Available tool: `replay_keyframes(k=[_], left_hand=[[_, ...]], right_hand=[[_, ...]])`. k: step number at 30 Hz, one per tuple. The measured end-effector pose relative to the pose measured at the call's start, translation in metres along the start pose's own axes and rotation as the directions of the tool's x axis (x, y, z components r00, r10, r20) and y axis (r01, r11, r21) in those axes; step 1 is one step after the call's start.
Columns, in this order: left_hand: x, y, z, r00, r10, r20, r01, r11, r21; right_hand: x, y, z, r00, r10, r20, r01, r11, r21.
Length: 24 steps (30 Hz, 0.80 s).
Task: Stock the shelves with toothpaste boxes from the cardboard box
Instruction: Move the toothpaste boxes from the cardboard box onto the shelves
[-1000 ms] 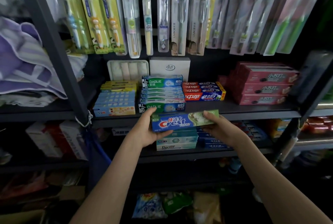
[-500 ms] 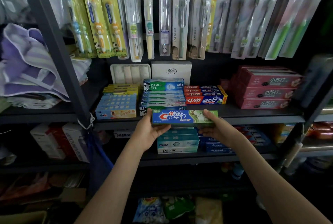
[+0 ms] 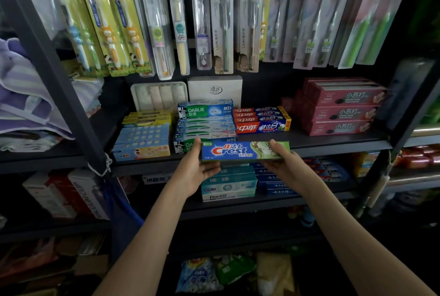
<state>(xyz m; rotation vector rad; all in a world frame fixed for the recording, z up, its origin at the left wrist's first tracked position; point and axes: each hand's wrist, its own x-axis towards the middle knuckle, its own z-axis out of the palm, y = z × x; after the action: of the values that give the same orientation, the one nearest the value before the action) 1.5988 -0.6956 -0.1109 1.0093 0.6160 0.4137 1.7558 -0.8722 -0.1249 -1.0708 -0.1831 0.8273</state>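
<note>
A blue and green Crest toothpaste box [image 3: 245, 151] is held level at the front edge of the middle shelf [image 3: 333, 144]. My left hand [image 3: 196, 169] grips its left end, thumb on top. My right hand [image 3: 284, 165] grips its right end the same way. The box sits just in front of the Darlie toothpaste stack [image 3: 206, 124] and below the red and blue toothpaste stack [image 3: 260, 121]. The cardboard box is out of view.
Yellow and blue children's toothpaste boxes [image 3: 142, 137] lie left of the Darlie stack, red boxes [image 3: 340, 110] to the right. Toothbrush packs [image 3: 223, 22] hang above. The lower shelf holds Doctor boxes [image 3: 227, 187] and blue boxes [image 3: 276, 182]. A dark shelf post [image 3: 59, 77] slants at left.
Both hands have lifted the Crest box from in front of the lower shelf up to the middle shelf's front edge and levelled it.
</note>
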Motion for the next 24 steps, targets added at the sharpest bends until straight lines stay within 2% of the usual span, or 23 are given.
replay_keyframes(k=[3, 6, 9, 13, 15, 17, 19, 21, 23, 24], left_hand=[[0.000, -0.002, 0.005, 0.994, -0.024, 0.105, 0.016, 0.997, 0.080], [0.007, -0.008, 0.010, 0.996, -0.018, 0.090, -0.002, 0.974, 0.225], [0.014, -0.014, 0.015, 0.996, 0.006, 0.091, -0.033, 0.955, 0.295], [0.017, -0.015, 0.025, 0.999, -0.019, 0.048, -0.001, 0.924, 0.382], [0.018, -0.014, 0.031, 0.999, 0.020, 0.042, -0.038, 0.880, 0.473], [0.019, -0.014, 0.035, 0.991, 0.108, 0.080, -0.135, 0.819, 0.557], [0.020, -0.013, 0.040, 0.963, 0.211, 0.169, -0.269, 0.688, 0.674], [0.029, -0.015, 0.048, 0.912, 0.312, 0.265, -0.379, 0.395, 0.837], [0.035, -0.016, 0.061, 0.867, 0.398, 0.301, -0.373, 0.115, 0.921], [0.037, -0.017, 0.069, 0.849, 0.429, 0.307, -0.353, 0.029, 0.935]], right_hand=[[0.000, -0.001, -0.005, 0.999, -0.026, -0.028, 0.025, 0.999, -0.032], [-0.001, -0.005, -0.011, 0.999, -0.045, -0.013, 0.044, 0.997, -0.057], [0.000, -0.009, -0.019, 0.999, -0.044, -0.013, 0.043, 0.995, -0.085], [0.000, -0.013, -0.027, 0.999, -0.035, -0.004, 0.033, 0.974, -0.224], [-0.002, -0.018, -0.033, 0.999, -0.038, -0.002, 0.036, 0.960, -0.278], [-0.004, -0.027, -0.043, 0.998, -0.053, 0.024, 0.058, 0.942, -0.331], [-0.005, -0.038, -0.059, 0.993, -0.093, 0.076, 0.116, 0.911, -0.396], [-0.006, -0.051, -0.075, 0.986, -0.145, 0.083, 0.167, 0.845, -0.508], [-0.004, -0.063, -0.087, 0.979, -0.195, 0.060, 0.189, 0.751, -0.632], [-0.002, -0.069, -0.092, 0.975, -0.213, 0.055, 0.194, 0.715, -0.672]])
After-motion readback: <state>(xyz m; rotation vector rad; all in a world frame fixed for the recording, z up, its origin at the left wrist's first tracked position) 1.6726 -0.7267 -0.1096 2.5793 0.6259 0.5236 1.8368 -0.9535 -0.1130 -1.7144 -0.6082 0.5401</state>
